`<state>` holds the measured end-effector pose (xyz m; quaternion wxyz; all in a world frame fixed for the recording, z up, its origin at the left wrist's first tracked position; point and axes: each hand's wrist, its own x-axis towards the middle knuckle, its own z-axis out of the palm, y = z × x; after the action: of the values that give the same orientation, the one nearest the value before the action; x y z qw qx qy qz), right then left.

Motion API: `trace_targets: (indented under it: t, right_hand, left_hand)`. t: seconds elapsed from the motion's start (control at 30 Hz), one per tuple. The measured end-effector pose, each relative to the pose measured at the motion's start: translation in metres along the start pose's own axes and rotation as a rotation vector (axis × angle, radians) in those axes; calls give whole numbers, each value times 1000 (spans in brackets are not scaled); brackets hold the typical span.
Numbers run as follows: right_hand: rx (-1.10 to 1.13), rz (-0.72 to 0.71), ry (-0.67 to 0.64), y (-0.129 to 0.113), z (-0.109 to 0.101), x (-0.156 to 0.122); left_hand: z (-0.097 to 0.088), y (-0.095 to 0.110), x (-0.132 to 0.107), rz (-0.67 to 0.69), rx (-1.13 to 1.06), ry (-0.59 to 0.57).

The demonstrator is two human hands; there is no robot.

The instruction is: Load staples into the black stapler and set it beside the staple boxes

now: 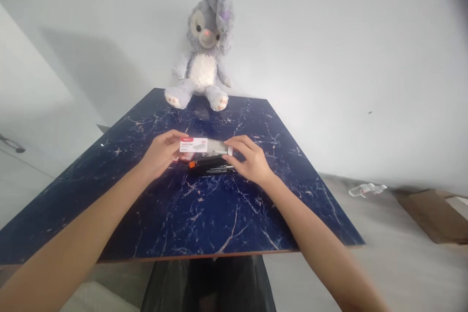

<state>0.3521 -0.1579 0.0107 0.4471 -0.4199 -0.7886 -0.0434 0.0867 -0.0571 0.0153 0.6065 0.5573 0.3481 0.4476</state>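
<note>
My left hand (pixel 163 152) is closed on the left end of a small white staple box (pixel 193 145) with a red label. Its inner tray (pixel 218 146) is slid out to the right, and my right hand (pixel 248 158) pinches that tray's end. Both hands hover just above a dark blue marbled table (pixel 197 214). A black stapler (pixel 210 165) with an orange tip lies on the table directly beneath the box, partly hidden by my right hand.
A grey-lilac plush rabbit (pixel 204 53) sits at the table's far edge against the white wall. On the floor to the right lie crumpled clear plastic (pixel 365 188) and flat cardboard (pixel 431 214).
</note>
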Motion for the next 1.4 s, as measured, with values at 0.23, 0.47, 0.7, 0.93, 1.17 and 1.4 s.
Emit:
trace_targets:
  t: [0.23,0.47,0.7,0.93,1.17,1.4]
  right_hand:
    - [-87,-8,-74,0,-3,0]
    - [-30,-20,-74,-7,1,2]
    - [383,273,-48,-19,1,6]
    - [663,511,149,-17,4,8]
    - [621,701,261,-8,-3,6]
    - [618,727,110,-20,8,4]
  left_hand:
    - [5,0,-6,1,93,-48]
    - [9,-1,-13,-22,82,-280]
    - [16,1,-18,-2,133,-211]
    - [21,5,-21,-52,20,-194]
    - [18,3,-18,-30,-7,-147]
    - [19,-2,-18,-28,45,-167]
